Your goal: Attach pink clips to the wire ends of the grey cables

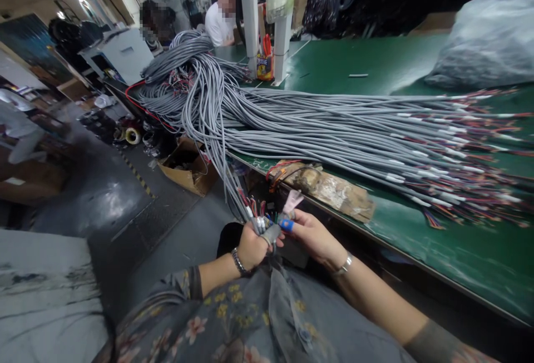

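Observation:
Close to my body, my left hand (254, 246) is closed around a small bunch of grey cables (233, 187). Short coloured wires (254, 207) stick out of their stripped ends just above my fist. Grey wrapping covers part of my left thumb. My right hand (315, 236) meets it from the right with thumb and fingers pinched beside the wire ends. A blue band (286, 225) circles one of its digits. A pale pink strip (292, 201) stands up at its fingertips. Whatever that pinch holds is too small and covered to make out.
A thick spread of grey cables (317, 115) with bared coloured ends lies across the green table (417, 62). Worn cardboard (334, 190) rests at its edge. White posts (249, 18) and a plastic-wrapped bundle (488, 40) stand farther back. An open box (187, 171) is on the floor; a person sits beyond.

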The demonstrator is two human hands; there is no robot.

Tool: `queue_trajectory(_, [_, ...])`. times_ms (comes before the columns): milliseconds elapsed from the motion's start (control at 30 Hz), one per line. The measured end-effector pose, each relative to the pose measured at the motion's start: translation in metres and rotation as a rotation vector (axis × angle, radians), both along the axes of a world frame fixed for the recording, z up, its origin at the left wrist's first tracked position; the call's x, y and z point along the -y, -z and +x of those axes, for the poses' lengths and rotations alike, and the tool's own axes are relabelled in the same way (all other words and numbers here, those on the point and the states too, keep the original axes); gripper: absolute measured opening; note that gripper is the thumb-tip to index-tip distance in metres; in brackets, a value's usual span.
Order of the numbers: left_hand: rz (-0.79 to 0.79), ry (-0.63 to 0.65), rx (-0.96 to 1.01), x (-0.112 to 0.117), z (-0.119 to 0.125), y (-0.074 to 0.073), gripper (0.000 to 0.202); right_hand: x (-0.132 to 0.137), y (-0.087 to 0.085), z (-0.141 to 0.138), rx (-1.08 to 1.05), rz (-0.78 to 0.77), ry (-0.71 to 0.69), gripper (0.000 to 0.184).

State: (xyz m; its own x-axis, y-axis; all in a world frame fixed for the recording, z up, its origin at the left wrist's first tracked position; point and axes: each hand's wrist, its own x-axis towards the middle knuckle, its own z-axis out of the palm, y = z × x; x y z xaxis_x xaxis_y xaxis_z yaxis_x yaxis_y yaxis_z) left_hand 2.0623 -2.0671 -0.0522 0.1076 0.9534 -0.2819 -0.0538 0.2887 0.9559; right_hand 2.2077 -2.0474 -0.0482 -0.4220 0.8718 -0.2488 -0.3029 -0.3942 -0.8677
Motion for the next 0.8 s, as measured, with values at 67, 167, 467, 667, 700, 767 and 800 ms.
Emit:
queue_trajectory(67, [-0.046,0.078,-0.012,-0.001,0.000,-0.006,0.046,0.001,-0.002,-0.001,-0.014,0.022,-0.033,0.040])
queue_trajectory(167, [-0.119,0.149,0.002,-0.002,0.001,-0.012,0.046,0.003,-0.002,0.000,-0.026,0.040,-0.049,0.037])
queue_trajectory(467, [-0.163,-0.026,0.155,-0.007,0.002,-0.020,0.045,-0.015,0.021,0.015,-0.281,-0.193,0.117,0.044])
queue_trajectory(667, [-0.191,0.003,0.192,-0.014,0.008,-0.033,0.043,-0.021,0.012,0.004,-0.170,-0.013,0.261,0.050])
queue_trajectory(700, [-0.193,0.007,0.195,-0.015,0.008,-0.033,0.044,-0.021,0.011,0.003,-0.175,-0.013,0.253,0.050])
queue_trajectory(767, [-0.197,0.009,0.200,-0.016,0.010,-0.033,0.044,-0.020,0.009,0.001,-0.217,-0.042,0.231,0.049])
queue_trajectory(800, [-0.198,0.012,0.199,-0.017,0.010,-0.032,0.045,-0.020,0.009,0.001,-0.242,-0.058,0.227,0.049])
